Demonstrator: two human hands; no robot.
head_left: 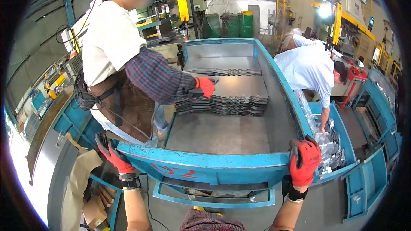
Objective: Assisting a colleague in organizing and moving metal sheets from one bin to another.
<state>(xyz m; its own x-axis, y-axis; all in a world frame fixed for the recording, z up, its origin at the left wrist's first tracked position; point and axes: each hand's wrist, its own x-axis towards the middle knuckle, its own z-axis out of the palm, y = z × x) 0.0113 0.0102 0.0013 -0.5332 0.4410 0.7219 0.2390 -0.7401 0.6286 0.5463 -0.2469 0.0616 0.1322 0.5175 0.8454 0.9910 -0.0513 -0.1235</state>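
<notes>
A large blue metal bin (205, 161) stands in front of me, with a stack of flat grey metal plates (222, 105) with wavy edges inside. My left hand (114, 156), in a red and black glove, is at the bin's near left corner, its fingers stretched and apart. At the near right corner, my right hand (305, 160), gloved alike, is closed over the rim. On the left, a person in a white shirt and brown apron reaches into the bin; that person's red-gloved hand (205, 86) is over the plates, holding a small dark object I cannot make out.
To the right, another person in light blue bends over a blue bin (342, 134) of wrapped metal parts. Blue frames (366, 184) stand beyond it. Brown paper (81, 171) and a cardboard box (94, 211) lie at lower left. Green drums (246, 25) and a fan stand behind.
</notes>
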